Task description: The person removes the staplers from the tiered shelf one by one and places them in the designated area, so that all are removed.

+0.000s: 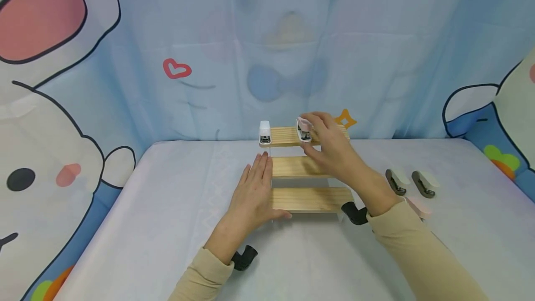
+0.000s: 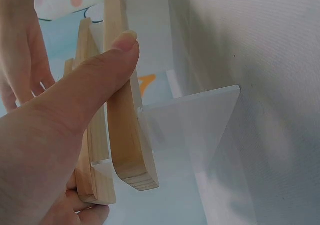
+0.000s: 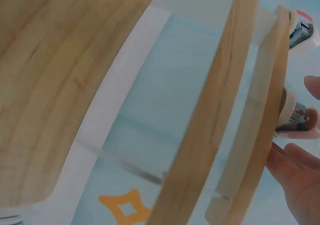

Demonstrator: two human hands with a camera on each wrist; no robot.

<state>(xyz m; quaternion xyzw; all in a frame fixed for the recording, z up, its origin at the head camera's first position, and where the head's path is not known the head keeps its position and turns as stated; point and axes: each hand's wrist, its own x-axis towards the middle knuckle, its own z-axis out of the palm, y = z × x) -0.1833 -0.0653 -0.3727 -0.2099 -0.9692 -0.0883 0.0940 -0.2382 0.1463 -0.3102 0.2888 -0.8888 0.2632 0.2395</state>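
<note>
A three-tier wooden shelf (image 1: 311,199) with clear side panels (image 2: 192,120) stands on the table. My left hand (image 1: 253,192) lies along its left side, fingers extended and thumb on the lowest board (image 2: 131,135). At the top tier, my right hand (image 1: 334,145) holds a small pink-and-white stapler (image 1: 304,129) with thumb and fingers about it. That stapler (image 3: 300,117) stands on the top board (image 3: 265,130). To its left, at the board's left end, is a white stapler (image 1: 265,133).
Right of the shelf, on the white-covered table (image 1: 167,226), lie two pale-topped staplers, one nearer stapler (image 1: 397,182) and one farther right stapler (image 1: 425,184). A pink stapler (image 1: 419,208) lies partly behind my right forearm. A blue cartoon curtain (image 1: 234,36) hangs behind.
</note>
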